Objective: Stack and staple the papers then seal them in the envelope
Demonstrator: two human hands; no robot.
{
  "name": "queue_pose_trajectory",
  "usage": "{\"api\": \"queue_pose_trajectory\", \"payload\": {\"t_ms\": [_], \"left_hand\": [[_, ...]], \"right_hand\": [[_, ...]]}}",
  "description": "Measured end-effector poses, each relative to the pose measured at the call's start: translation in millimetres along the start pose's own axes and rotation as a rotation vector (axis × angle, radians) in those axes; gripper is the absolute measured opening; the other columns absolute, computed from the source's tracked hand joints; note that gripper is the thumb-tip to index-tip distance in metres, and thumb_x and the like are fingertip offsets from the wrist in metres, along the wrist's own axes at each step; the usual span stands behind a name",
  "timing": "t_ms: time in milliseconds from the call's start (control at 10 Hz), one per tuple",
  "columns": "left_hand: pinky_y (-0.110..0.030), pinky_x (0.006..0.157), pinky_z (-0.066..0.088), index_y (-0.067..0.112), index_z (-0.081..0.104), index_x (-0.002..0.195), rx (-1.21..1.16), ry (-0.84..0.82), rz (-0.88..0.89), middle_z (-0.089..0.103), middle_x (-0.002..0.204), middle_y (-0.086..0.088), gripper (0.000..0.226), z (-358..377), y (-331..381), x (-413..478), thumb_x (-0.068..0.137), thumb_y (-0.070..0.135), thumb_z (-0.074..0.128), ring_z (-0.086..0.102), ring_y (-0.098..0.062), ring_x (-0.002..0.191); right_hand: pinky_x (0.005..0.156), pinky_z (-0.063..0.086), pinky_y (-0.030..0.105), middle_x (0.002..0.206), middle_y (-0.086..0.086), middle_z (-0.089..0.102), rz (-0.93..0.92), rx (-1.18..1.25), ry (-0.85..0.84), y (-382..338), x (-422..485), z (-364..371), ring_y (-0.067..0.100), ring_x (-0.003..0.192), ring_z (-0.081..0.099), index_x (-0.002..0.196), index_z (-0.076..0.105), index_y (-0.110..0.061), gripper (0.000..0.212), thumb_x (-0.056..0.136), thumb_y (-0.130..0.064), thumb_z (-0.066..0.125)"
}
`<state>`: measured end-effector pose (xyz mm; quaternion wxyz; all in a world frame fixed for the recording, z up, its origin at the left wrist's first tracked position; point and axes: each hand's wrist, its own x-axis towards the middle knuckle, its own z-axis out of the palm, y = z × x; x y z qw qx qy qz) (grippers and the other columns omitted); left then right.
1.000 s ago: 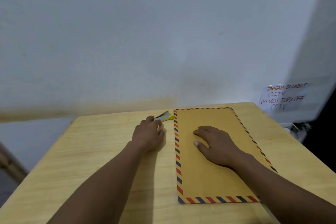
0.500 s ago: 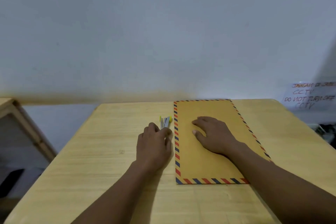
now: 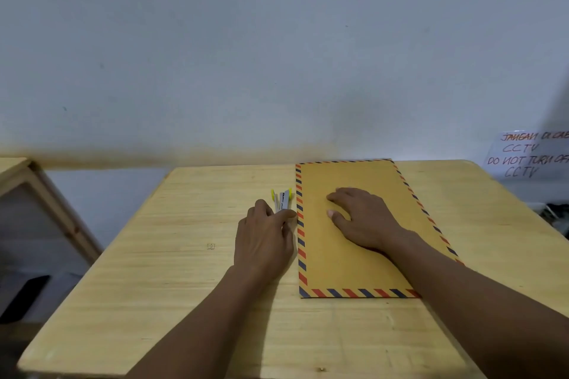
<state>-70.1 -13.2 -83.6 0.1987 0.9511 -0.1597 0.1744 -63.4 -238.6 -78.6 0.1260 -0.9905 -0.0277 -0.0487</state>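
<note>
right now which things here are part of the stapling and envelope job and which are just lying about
Part of the job:
- brown envelope with striped border, flat on the wooden table, right hand resting on it
- small stapler, left hand on its near end
- no loose papers in view

Just lying about:
- handwritten CCTV notice on the wall
- wooden furniture far left

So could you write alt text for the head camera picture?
A person's right hand rests flat on a brown airmail-bordered envelope on a wooden table, while the left hand touches a small yellow-and-white stapler beside it.
</note>
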Motion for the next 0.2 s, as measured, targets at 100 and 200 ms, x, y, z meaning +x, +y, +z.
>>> {"api": "queue_pose_trajectory", "payload": {"t_ms": [100, 200], "left_hand": [[-0.029, 0.070, 0.045, 0.038, 0.065, 0.125, -0.012, -0.004, 0.042, 0.041, 0.099, 0.004, 0.031, -8, 1, -5, 0.099, 0.040, 0.049, 0.047, -0.014, 0.088], [-0.029, 0.073, 0.044, 0.038, 0.060, 0.129, 0.007, -0.054, 0.105, 0.039, 0.102, 0.005, 0.037, -20, -4, -6, 0.095, 0.045, 0.048, 0.044, -0.014, 0.094]], "right_hand": [[0.118, 0.027, 0.044, 0.158, -0.007, 0.038, 0.016, 0.013, -0.001, -4, -5, -6, 0.018, 0.147, 0.030, 0.148, 0.041, -0.035, 0.052, 0.099, -0.054, 0.042], [0.115, 0.034, 0.043, 0.157, -0.007, 0.040, 0.035, 0.044, 0.011, -9, -6, -26, 0.020, 0.144, 0.036, 0.145, 0.043, -0.036, 0.052, 0.096, -0.051, 0.051]]}}
